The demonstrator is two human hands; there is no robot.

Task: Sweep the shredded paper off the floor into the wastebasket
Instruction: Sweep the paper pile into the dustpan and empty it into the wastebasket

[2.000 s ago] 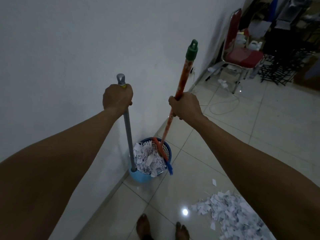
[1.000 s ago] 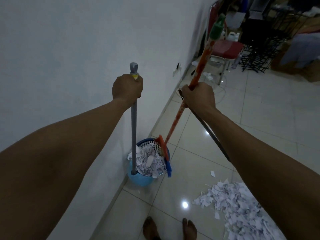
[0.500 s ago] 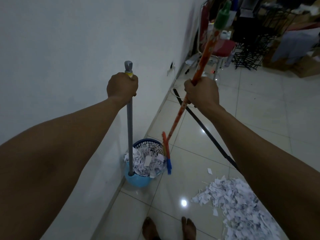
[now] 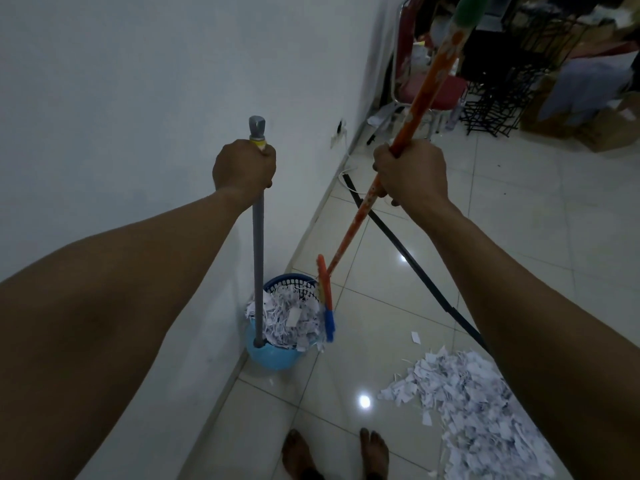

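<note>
Both hands (image 4: 244, 166) (image 4: 410, 169) fisted around upright handles (image 4: 258, 244) (image 4: 349, 230)

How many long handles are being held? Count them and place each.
2. Grey handle in the left hand, standing in the basket; orange broom handle in the right hand.

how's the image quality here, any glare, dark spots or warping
Head view: dim and bluish overall; a small bright glare spot reflects off the glossy floor tiles beside the shredded paper pile; wide-angle stretch makes both forearms balloon toward the lower corners, and the wall's base line leans; the cluttered far corner is murky and soft; the left hand and right hand stay fairly sharp.
</note>
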